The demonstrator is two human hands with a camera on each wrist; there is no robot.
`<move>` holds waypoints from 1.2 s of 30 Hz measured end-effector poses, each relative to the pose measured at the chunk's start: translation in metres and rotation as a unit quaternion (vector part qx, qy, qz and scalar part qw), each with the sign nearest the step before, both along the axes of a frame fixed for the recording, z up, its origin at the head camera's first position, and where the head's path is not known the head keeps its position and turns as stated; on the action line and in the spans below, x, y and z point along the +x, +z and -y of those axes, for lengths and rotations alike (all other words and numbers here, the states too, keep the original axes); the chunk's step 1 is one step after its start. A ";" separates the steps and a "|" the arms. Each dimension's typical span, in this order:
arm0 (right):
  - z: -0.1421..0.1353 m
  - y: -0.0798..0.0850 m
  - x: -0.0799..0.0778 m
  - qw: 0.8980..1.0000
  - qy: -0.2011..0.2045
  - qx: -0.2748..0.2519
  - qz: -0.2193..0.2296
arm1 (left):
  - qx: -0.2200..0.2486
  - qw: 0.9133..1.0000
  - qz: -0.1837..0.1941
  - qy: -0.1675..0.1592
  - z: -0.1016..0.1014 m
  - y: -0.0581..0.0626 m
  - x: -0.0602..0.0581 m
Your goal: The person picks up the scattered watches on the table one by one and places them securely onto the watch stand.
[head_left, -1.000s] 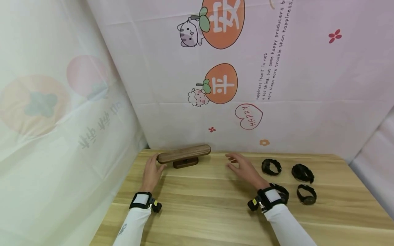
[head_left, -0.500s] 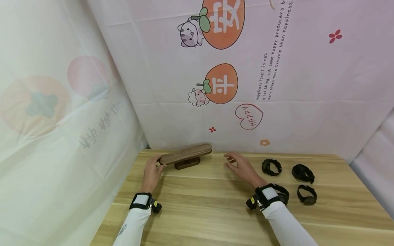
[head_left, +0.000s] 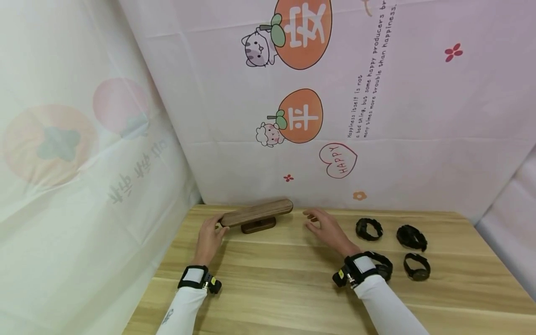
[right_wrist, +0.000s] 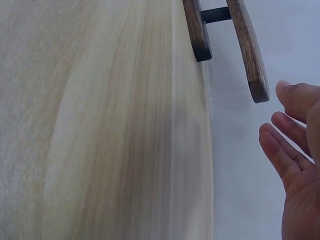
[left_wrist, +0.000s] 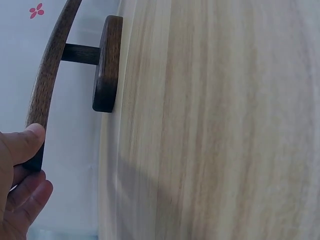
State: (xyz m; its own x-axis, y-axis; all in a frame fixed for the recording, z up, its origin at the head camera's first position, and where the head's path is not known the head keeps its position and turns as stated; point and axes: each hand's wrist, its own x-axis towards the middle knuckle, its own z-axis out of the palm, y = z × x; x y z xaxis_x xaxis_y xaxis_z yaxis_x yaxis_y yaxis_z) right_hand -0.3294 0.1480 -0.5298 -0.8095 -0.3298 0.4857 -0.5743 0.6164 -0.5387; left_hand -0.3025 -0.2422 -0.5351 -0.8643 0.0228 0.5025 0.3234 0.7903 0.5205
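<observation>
Below, left hand (head_left: pixel 208 239) gripping wooden stand (head_left: pixel 257 213), above, red "HAPPY" heart (head_left: pixel 338 160)

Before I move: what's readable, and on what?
"安": upper orange fruit print
"平": lower orange fruit print
"HAPPY": red heart outline
"Happiness itself is not a bad thing, but some happy producers br… many times more trouble than happiness.": white curtain
Too small or blurred: grey lettering, dark sleeve mark, yellow labels.
</observation>
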 end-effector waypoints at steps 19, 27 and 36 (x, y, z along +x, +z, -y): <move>0.006 0.000 -0.006 0.999 0.000 -0.006 0.033 | -0.013 0.998 -0.041 -0.035 -0.011 -0.003 0.002; 0.007 0.000 -0.008 0.999 0.003 -0.003 0.043 | -0.012 0.998 -0.046 -0.049 -0.018 -0.004 0.003; 0.008 -0.001 -0.008 0.999 -0.023 -0.012 0.032 | -0.002 0.998 -0.030 -0.054 -0.024 -0.005 0.004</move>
State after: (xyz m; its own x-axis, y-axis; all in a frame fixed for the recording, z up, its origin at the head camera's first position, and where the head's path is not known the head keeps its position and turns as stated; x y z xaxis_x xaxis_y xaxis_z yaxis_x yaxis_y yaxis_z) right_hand -0.3378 0.1396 -0.5305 -0.8531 -0.2800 0.4403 -0.5097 0.6279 -0.5882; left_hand -0.2989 -0.2183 -0.5399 -0.8249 0.1158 0.5532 0.4371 0.7513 0.4945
